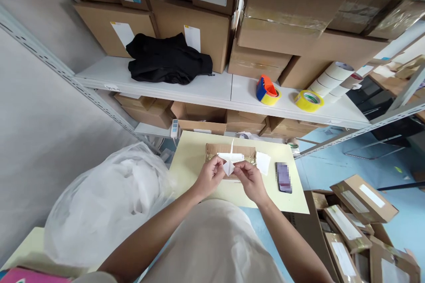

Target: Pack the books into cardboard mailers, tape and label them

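Note:
My left hand point(210, 175) and my right hand point(250, 180) are close together over the table, fingertips pinched on a small folded piece of white paper point(229, 168). Its centre comes to a point facing me. Just beyond my fingers lies a small cardboard box point(212, 149) with clear tape at its ends and a white sheet or label on top. A thin white strip point(232, 145) stands up over the box. To the right of the box is a flat white paper point(263, 162). Part of the box is hidden by my hands.
A phone point(283, 177) lies on the pale yellow table point(186, 181). A tape dispenser point(266, 90), a yellow tape roll point(308, 100) and black clothing point(169, 59) sit on the shelf point(212, 85). A large plastic bag point(109, 203) bulges at left; taped boxes point(347, 223) fill the lower right.

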`<action>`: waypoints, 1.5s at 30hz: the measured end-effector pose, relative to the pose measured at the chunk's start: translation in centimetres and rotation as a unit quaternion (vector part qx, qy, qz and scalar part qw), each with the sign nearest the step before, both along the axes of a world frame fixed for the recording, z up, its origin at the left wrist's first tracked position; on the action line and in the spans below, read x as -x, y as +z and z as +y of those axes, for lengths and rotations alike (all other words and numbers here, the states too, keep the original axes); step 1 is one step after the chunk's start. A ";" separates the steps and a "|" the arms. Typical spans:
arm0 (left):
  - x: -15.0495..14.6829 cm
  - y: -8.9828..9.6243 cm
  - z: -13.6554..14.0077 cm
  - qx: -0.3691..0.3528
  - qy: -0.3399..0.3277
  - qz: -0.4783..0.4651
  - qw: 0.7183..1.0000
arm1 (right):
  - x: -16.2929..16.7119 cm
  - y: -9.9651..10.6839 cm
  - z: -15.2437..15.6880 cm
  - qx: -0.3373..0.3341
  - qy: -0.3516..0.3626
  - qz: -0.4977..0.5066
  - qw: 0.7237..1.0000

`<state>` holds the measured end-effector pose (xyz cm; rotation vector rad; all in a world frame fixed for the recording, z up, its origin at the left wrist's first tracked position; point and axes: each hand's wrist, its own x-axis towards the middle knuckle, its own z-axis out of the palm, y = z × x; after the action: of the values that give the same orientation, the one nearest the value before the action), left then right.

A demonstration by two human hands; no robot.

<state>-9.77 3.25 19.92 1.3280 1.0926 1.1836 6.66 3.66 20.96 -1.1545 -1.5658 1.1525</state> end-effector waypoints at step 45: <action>1.2 -0.9 7.8 -0.111 -0.123 0.202 0.965 | -1.9 -2.4 0.9 0.122 -0.223 0.124 0.959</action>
<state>-11.00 11.09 19.00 1.8808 1.0577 0.8883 8.56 4.55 18.57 -1.3768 -0.9257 1.1470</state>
